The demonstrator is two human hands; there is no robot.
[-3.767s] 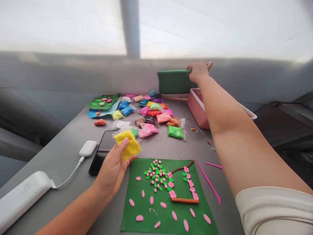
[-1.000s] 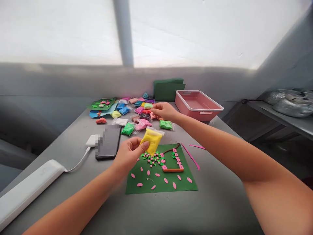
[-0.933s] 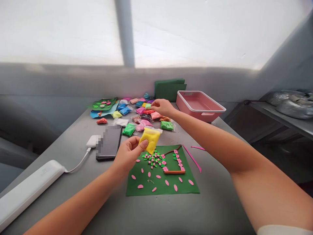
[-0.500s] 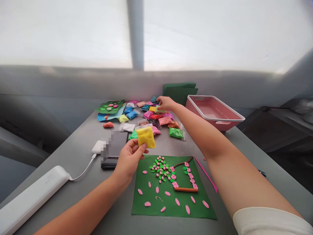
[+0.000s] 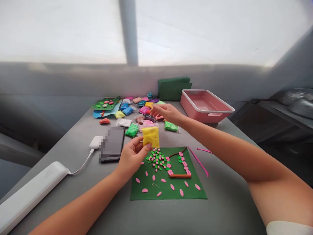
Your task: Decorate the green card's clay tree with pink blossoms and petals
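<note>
My left hand (image 5: 134, 155) pinches a yellow clay packet (image 5: 151, 137) between thumb and fingers, holding it up above the far left corner of a green sheet (image 5: 168, 192). On that sheet lie a clay cluster of green leaves and pink balls (image 5: 156, 160), a row of pink flowers (image 5: 184, 164), a brown clay strip (image 5: 180, 176) and several loose pink petals. My right hand (image 5: 167, 113) hovers over the pile of coloured clay packets, fingers loosely bent and apart, with nothing visible in them. It hides part of a coral packet. A light green packet (image 5: 160, 102) lies just behind it.
A pink basket (image 5: 217, 115) with a white rim stands at the back right, beside folded green sheets (image 5: 171, 89). On the left are a black device (image 5: 113, 143), a white plug (image 5: 96, 142) and a power strip (image 5: 36, 189). Pink tools (image 5: 199, 161) lie right of the sheet.
My right hand has drawn back from the light green packet toward the nearer packets. The yellow packet, still in my left hand, is turned more upright. The view has shifted slightly.
</note>
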